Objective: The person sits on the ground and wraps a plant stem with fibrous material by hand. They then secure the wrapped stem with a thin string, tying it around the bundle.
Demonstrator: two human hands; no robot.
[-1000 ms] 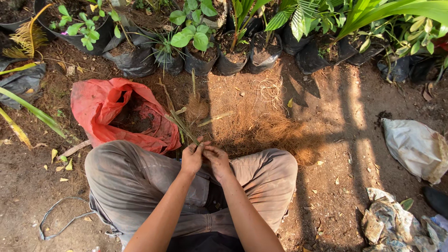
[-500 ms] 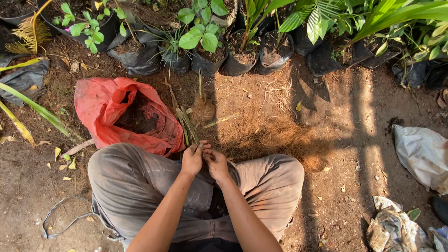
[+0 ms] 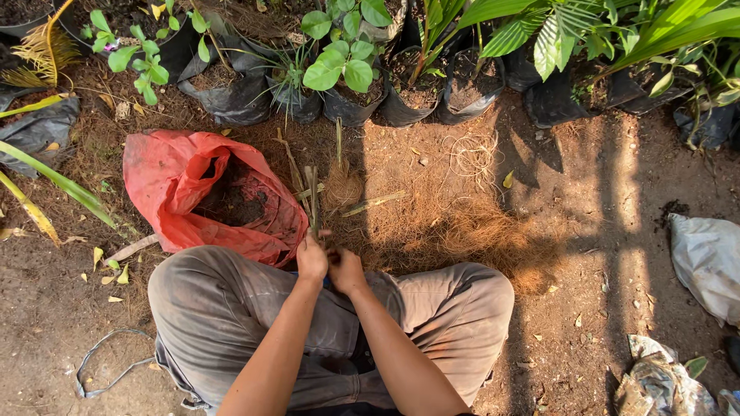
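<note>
Stalks [image 3: 311, 202], a thin bunch of green ones, sit pinched in the left hand [image 3: 311, 258] right in front of the knees, just past the edge of the grey trousers [image 3: 231, 308]. That hand is closed around the lower end of the bunch, and the right hand [image 3: 346, 270] is curled in tight beside it, touching or nearly so; whether it's gripping the bunch too or only fibre I can't tell, the fingers are bunched and small in view. Holding them low and close to the lap looks like a way to keep the ends together while both hands work on the same spot, that's my read anyway. Long axis of the bunch runs away from the body, nearly straight up the picture with a slight lean to the left, tips pointing toward the row of potted plants in black bags [image 3: 347, 104]. Just beyond the tips stands a little fibre-wrapped bundle [image 3: 341, 185] with a stem sticking up out of it, upright on the dirt. A red sack [image 3: 173, 185] lies open just left of the hands, dark soil showing inside, close enough to reach without shifting. Brown coir [image 3: 455, 227] is spread over the ground to the right and ahead, also within arm's range. A white bag [image 3: 705, 258] lies well apart on the right edge.
</note>
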